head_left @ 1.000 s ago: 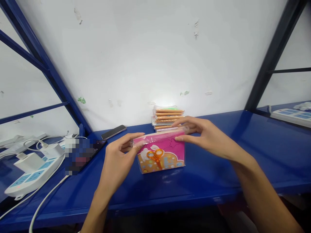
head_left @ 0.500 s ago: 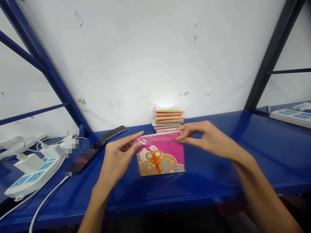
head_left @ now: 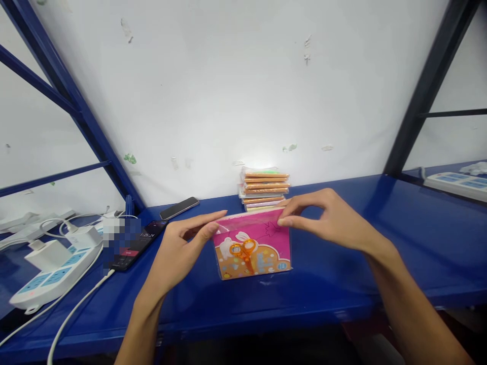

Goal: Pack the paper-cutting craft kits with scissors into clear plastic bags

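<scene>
The left hand (head_left: 175, 249) and right hand (head_left: 323, 219) pinch the top corners of a pink scissors packet (head_left: 251, 251), holding it upright on the counter (head_left: 335, 284) before a stack of packets (head_left: 264, 188).

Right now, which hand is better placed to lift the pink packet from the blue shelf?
Probably the right hand: its thumb and forefinger clearly pinch the top edge of the plastic-wrapped pink packet. The left hand is at the top-left corner, but its grip is harder to judge.
</scene>
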`<action>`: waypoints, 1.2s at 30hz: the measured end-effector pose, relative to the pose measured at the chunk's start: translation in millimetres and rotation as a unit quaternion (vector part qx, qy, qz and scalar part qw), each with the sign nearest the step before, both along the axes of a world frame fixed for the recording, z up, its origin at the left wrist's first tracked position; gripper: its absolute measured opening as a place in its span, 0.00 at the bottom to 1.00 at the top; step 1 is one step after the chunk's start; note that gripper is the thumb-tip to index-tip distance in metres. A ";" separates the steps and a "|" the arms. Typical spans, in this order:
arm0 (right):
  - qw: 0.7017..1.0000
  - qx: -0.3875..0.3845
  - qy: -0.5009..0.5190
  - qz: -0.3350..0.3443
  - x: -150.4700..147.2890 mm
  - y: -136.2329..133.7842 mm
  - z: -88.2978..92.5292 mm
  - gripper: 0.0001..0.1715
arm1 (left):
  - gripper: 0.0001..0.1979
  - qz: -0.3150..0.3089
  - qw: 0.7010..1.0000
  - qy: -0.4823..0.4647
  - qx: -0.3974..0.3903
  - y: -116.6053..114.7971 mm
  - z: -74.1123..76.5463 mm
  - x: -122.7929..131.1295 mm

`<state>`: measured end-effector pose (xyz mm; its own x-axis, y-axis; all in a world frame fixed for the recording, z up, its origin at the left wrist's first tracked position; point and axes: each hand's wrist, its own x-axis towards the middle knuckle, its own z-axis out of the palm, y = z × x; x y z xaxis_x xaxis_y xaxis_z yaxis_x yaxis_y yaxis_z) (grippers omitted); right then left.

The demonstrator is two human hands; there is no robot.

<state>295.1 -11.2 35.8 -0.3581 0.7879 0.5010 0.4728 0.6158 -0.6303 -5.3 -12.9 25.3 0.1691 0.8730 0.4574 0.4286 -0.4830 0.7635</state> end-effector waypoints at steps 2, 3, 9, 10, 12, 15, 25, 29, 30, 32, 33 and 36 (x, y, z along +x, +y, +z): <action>1.000 0.009 0.001 0.002 -1.3 0.3 -0.3 0.12 | 0.17 0.013 1.000 -0.003 -0.003 -0.2 1.3 1.5; 1.000 0.017 0.002 0.004 -1.6 0.5 -0.5 0.12 | 0.16 0.016 1.000 -0.003 -0.005 -0.3 1.9 1.9; 0.996 0.088 -0.015 -0.004 -2.6 -0.7 -4.2 0.13 | 0.13 0.008 1.000 0.016 -0.004 -2.4 4.0 -0.4; 0.994 0.106 -0.023 -0.013 -3.1 -0.6 -5.4 0.15 | 0.13 0.005 1.000 0.021 -0.003 -3.0 4.2 -1.1; 0.988 0.146 -0.041 -0.039 -4.6 0.0 -8.3 0.22 | 0.12 0.001 0.999 0.032 0.001 -4.7 4.8 -2.0; 0.980 0.173 -0.058 -0.076 -6.5 1.0 -10.8 0.30 | 0.10 -0.002 0.999 0.042 0.015 -8.8 5.2 -0.7; 0.990 0.111 -0.064 -0.053 -19.3 -10.6 -3.6 0.17 | 0.12 0.092 0.993 -0.020 0.075 -17.6 -9.4 46.8; 0.986 0.137 -0.077 -0.058 -22.3 -11.7 -3.6 0.15 | 0.10 0.098 0.993 -0.017 0.071 -18.0 -10.4 47.5; 0.986 0.136 -0.078 -0.056 -20.8 -11.2 -3.5 0.16 | 0.09 0.090 0.994 -0.010 0.068 -17.6 -9.9 44.1; 0.987 0.130 -0.082 -0.049 -16.4 -10.3 -3.0 0.19 | 0.06 0.070 0.996 0.004 0.062 -16.8 -8.5 36.4; 0.988 0.125 -0.084 -0.044 -14.2 -10.1 -2.8 0.21 | 0.05 0.058 0.997 0.010 0.059 -16.5 -7.8 33.0; 0.988 0.118 -0.093 -0.039 -12.1 -11.2 -2.4 0.22 | 0.05 0.031 0.998 0.012 0.047 -16.5 -6.7 28.2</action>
<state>282.9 -22.4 33.4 -0.4035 0.6864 0.6050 0.6186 0.6919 -0.3724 22.9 -29.5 18.6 0.1272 0.8351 0.5351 0.4772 -0.5245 0.7051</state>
